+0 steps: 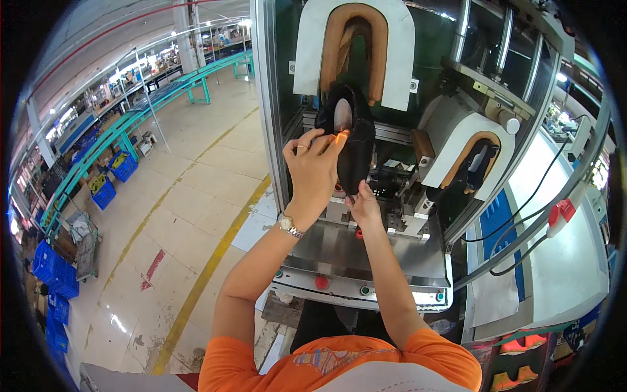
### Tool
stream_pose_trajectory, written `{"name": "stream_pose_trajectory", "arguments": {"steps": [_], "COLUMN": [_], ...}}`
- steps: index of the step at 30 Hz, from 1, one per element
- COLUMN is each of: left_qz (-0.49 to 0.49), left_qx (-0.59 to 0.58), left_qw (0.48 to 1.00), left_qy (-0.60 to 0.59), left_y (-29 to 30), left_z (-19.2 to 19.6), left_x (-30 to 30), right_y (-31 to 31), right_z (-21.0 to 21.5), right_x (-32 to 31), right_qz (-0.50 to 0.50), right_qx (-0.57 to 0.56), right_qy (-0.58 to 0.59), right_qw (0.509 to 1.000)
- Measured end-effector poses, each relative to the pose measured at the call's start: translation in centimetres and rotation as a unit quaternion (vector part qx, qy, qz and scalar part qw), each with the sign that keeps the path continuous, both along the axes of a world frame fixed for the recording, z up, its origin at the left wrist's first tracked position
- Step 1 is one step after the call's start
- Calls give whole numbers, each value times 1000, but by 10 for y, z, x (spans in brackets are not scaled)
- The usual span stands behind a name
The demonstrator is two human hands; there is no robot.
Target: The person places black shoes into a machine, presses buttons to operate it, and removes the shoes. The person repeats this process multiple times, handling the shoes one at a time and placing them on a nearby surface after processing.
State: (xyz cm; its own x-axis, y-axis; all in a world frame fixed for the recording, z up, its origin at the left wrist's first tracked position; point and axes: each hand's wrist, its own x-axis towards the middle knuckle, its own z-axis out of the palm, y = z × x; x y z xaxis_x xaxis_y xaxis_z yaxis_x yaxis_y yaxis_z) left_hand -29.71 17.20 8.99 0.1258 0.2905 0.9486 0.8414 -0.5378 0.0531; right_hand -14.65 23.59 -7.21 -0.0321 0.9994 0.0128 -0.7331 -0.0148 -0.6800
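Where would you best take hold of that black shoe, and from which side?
Probably by its narrow lower end, from the person's side: the black shoe tapers toward them, while its far end points to the white U-shaped frame. The right hand is there; the left hand is at the opening.

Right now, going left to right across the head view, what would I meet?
Stacked blue crates, gray trolley, red floor mark, left hand, right hand, smaller white U-shaped housing, red-and-white connector.

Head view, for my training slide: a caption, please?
Left hand at its opening, right hand pinching its tip: a black shoe at a machine.
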Motion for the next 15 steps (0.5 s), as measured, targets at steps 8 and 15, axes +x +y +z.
{"name": "stream_pose_trajectory", "arguments": {"steps": [8, 15], "left_qz": [12, -4], "left_qx": [0, 1], "left_qw": [1000, 1000], "left_qy": [14, 4], "left_y": [2, 8], "left_z": [-4, -4], "left_x": [9, 4], "right_y": [45, 19], "right_z": [-16, -10], "right_x": [2, -14], "right_qz": [112, 113], "right_qx": [-34, -86], "right_qy": [60, 75], "right_qw": [991, 987]}}
